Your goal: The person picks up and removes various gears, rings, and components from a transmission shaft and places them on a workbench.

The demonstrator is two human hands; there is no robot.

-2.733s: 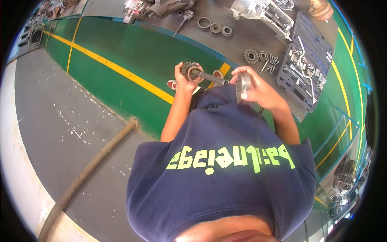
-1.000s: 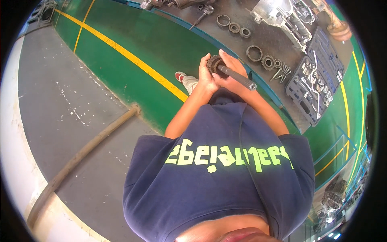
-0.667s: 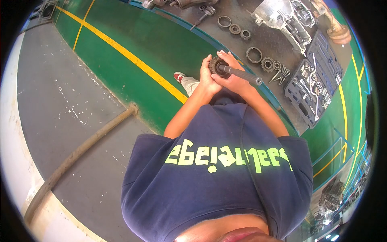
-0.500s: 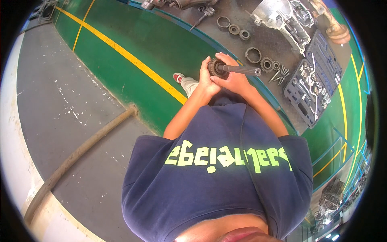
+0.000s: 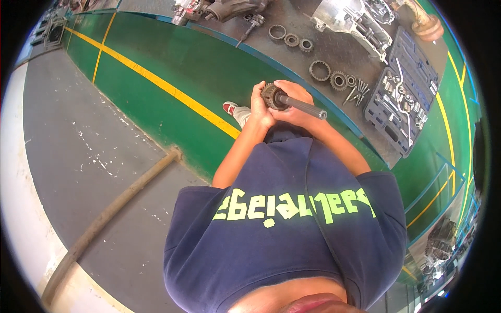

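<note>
Between my two hands is a gear shaft [image 5: 303, 108], a dark metal shaft with a splined end pointing to the right and toward me. A toothed gear [image 5: 272, 97] sits around its other end. My left hand [image 5: 259, 108] grips the gear's left side, fingers curled along it. My right hand [image 5: 295, 112] wraps the right side, its fingers over the far edge and its palm beneath the shaft. Both are held in front of my chest, apart from the workbench. The shaft's far end is hidden behind the gear and hands.
Ahead to the right stands a metal workbench [image 5: 292, 60] with a blue edge. On it lie ring gears [image 5: 319, 70], several bolts [image 5: 360, 89], an open socket set case [image 5: 389, 117], a silver gearbox housing [image 5: 344, 18] and another gear shaft [image 5: 252, 26]. A pipe [image 5: 112, 211] crosses the grey floor at left.
The gear shaft has come slightly lower and to the left in view, both hands still around it. The workbench has shifted left and up in the picture as my head moved.
</note>
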